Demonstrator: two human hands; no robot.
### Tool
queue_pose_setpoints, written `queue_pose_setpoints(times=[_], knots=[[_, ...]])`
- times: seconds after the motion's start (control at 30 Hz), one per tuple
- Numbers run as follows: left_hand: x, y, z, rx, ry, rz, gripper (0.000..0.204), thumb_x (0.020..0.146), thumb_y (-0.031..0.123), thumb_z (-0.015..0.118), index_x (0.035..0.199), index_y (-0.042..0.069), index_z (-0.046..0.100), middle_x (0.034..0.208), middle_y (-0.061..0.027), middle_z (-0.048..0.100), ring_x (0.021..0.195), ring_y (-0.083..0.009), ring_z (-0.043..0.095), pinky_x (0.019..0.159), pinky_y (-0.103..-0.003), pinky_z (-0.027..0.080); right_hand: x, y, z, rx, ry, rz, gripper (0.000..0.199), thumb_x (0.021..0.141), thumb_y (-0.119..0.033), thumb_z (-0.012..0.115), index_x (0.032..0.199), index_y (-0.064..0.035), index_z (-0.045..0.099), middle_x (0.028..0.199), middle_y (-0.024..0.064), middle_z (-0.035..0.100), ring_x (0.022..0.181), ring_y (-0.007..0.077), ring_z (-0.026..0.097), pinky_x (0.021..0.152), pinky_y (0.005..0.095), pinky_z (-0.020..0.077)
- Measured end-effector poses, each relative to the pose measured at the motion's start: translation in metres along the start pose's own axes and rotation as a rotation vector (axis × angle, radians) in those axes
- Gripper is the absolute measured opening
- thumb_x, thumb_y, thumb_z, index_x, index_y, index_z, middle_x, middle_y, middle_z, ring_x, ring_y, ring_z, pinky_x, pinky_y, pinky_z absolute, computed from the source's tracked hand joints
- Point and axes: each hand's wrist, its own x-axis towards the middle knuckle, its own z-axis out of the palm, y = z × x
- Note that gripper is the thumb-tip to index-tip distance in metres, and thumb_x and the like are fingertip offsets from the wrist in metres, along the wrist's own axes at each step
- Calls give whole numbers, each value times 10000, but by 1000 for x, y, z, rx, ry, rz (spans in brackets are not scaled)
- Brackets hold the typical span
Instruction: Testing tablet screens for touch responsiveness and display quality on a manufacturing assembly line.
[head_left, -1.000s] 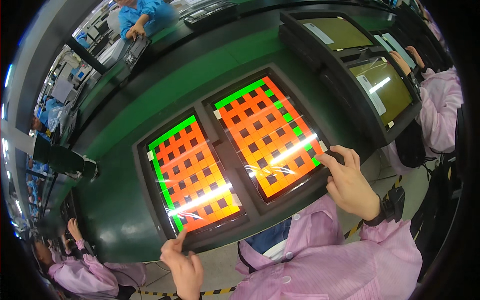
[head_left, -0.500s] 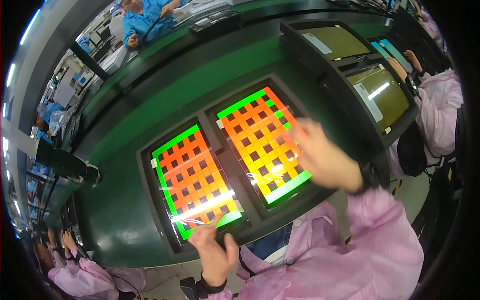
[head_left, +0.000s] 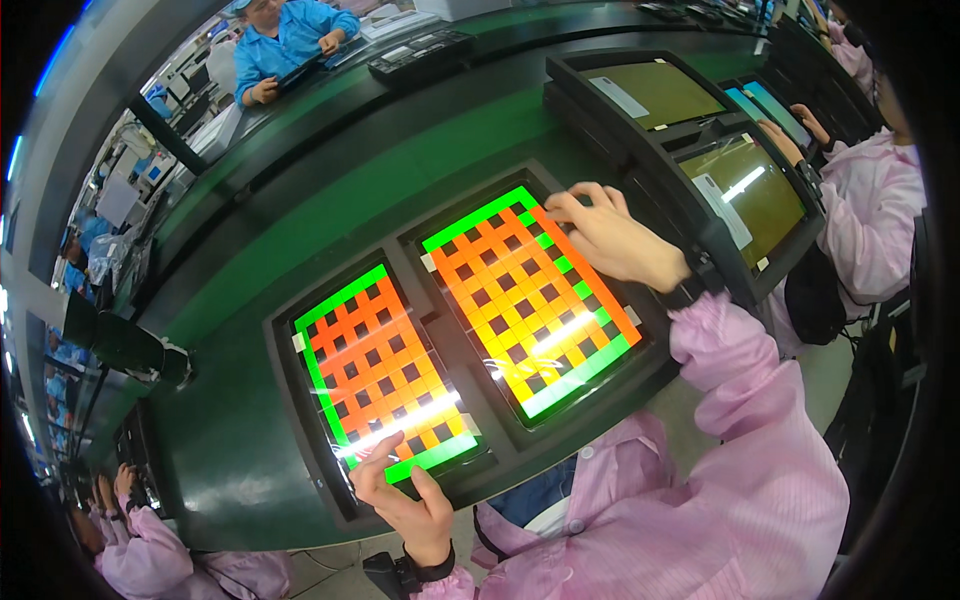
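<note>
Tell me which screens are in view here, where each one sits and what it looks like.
Left screen: lit rectangle under the left hand, orange and dark checks, green border.
Right screen: same pattern, right hand at its far corner.
Two dim screens: olive, in dark frames, far right.
White labels: on the dim screens.

We saw the left screen (head_left: pixel 382 372) lit in an orange and yellow grid of dark squares, edged bright green. The right screen (head_left: pixel 530 300) wore the same checkered pattern and green border. Both sat in black frames (head_left: pixel 300 440) on a dark green table (head_left: pixel 330 200). Our sleeves (head_left: pixel 740 480) were pale pink; a person (head_left: pixel 285 40) beyond wore blue. The neighbouring screens (head_left: pixel 750 185) glowed olive.
</note>
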Motion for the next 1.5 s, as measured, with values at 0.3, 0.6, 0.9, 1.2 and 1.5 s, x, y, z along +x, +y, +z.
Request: queue_pose_setpoints(times=[0.3,0.6,0.9,1.2,1.5], knots=[[4,6,-3,33,-13,-40,328,793,-9,440,1106,20,345,1104,-189,542,1021,-269,489,892,-383,335,-113,-67,-62,64,-213,69,392,769,-22,513,1157,10,472,880,170,627,1167,368,425,1009,470,277],[118,-3,-10,210,-384,193,427,751,-76,452,1170,-15,397,1168,-176,544,1121,-347,460,939,-420,319,33,-57,-3,327,-153,-139,424,803,-38,451,1227,-34,443,1233,158,490,1262,351,337,1051,448,301],[160,-47,58,306,-502,170,406,748,-61,445,1145,-20,372,1188,-187,554,1115,-335,464,885,-450,345,78,-68,41,187,-30,-233,385,832,-100,489,1202,-13,428,1150,151,549,1214,344,388,997,489,306],[100,-8,12,341,-660,187,478,717,-58,472,1192,-53,418,1158,-181,522,1042,-329,470,837,-454,360,7,-87,21,101,-126,-353,438,818,-151,560,1195,46,452,1138,191,532,1120,351,455,961,502,343],[37,42,-29,297,-813,143,495,740,-10,485,1225,-101,449,1110,-206,443,1009,-347,457,894,-470,343,-81,-110,-36,271,-216,-530,378,729,-104,612,1068,51,548,1095,174,545,1100,345,476,940,475,376]])
